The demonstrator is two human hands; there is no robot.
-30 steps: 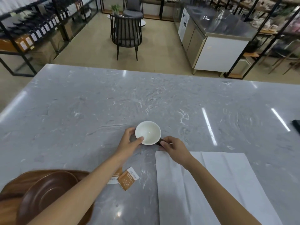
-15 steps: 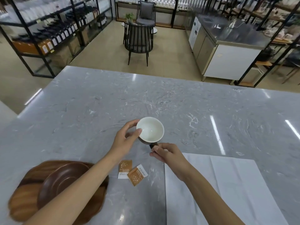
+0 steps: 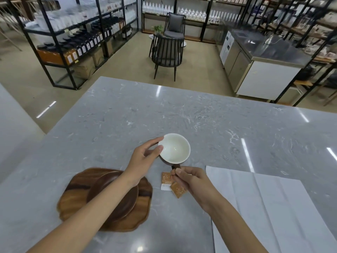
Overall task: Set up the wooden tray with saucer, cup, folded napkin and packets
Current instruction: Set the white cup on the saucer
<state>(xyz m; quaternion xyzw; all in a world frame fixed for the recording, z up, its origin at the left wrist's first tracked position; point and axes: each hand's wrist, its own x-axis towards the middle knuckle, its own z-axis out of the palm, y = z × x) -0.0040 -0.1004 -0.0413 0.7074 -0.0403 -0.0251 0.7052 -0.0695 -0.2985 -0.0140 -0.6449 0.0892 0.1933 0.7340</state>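
Since a second ago the cup [image 3: 174,149] has been lifted off the counter [image 3: 209,121]; it was resting on the stone then, and is now held above it, tilted slightly toward the camera. It has been carried left and nearer, so that it now sits over the packets [image 3: 173,184] rather than beyond them. The tray [image 3: 144,199] has come fully into view as the head camera swung left.

Left hand [image 3: 144,157]: thumb and forefinger pinch the cup's left rim, thumb tip on the inner lip; remaining fingers curled behind. Right hand [image 3: 191,179]: fingertips closed on the dark handle at the cup's near side, partly hiding one packet.

Cup: white glazed inside, dark brown outside, bowl empty, one small dark handle.

Saucer [image 3: 127,201]: dark wood, round, seated on the tray, partly crossed by the left forearm. Tray: irregular lobed edge, streaked grain, lying flat at the near left of the counter.

Packets: two, orange-brown with white ends, overlapping, flat on the stone just right of the tray.

Napkin [image 3: 264,207]: white, unfolded, creased, spread at the near right.
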